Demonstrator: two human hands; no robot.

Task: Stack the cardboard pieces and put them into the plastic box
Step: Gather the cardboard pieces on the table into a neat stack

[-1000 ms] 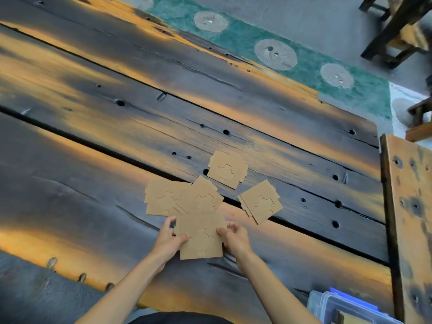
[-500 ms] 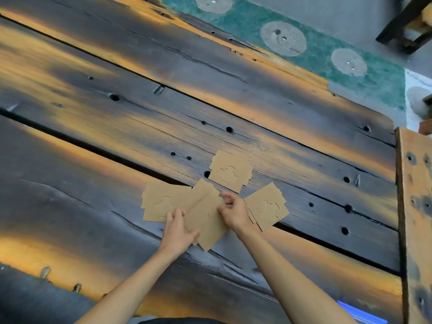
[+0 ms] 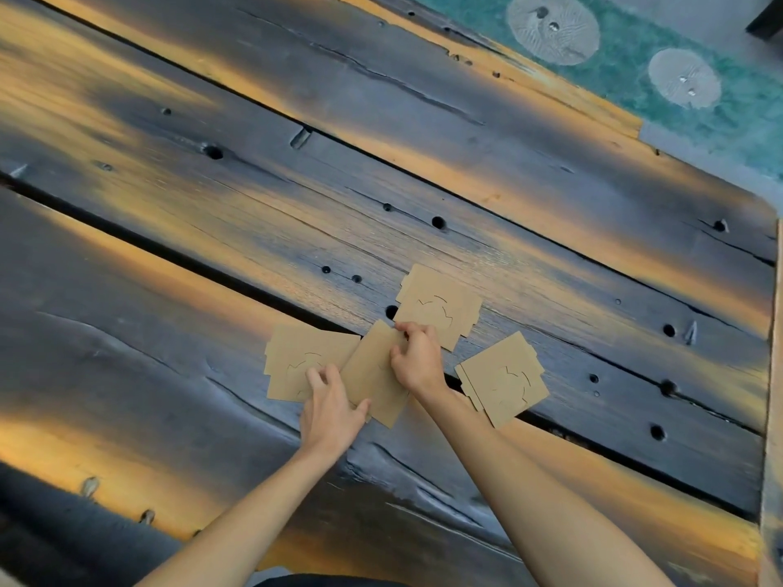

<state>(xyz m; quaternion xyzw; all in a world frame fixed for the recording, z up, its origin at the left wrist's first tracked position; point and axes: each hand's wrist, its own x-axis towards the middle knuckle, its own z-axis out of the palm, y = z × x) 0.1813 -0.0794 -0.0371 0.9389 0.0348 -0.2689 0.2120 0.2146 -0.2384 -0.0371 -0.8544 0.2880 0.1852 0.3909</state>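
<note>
Four groups of flat brown cardboard pieces with cut tab outlines lie on the dark, weathered wooden plank desk (image 3: 178,374). The landmark is the centre stack of cardboard pieces (image 3: 373,374), turned diamond-wise and held between both hands.

The left hand (image 3: 332,410) rests on the near-left edge of the centre stack. Its thumb presses against the near corner, and its fingers (image 3: 315,377) extend flat over the neighbouring left cardboard pile (image 3: 296,360). The fingers are narrowly spread and grip the stack edge.

The right hand (image 3: 417,360) sits on the far-right corner of the centre stack. Its fingers (image 3: 406,330) are curled and pinch the upper corner of the stack.

The left cardboard pile lies just left of the centre stack and is overlapped by it; its layers are offset, with stepped edges visible on the left side.

A further cardboard piece (image 3: 438,309) lies flat beyond the centre stack, on the far side of the right hand, partly covered by the knuckles.

A tilted cardboard pile (image 3: 502,379) lies to the right of the centre stack, apart from it, with the right forearm between the two. Its lower layers show as stepped edges.

A dark gap between planks (image 3: 169,252) runs diagonally under the centre stack. Round holes (image 3: 438,222) dot the desk beyond it. A green patterned floor mat (image 3: 635,52) lies past the far desk edge.
</note>
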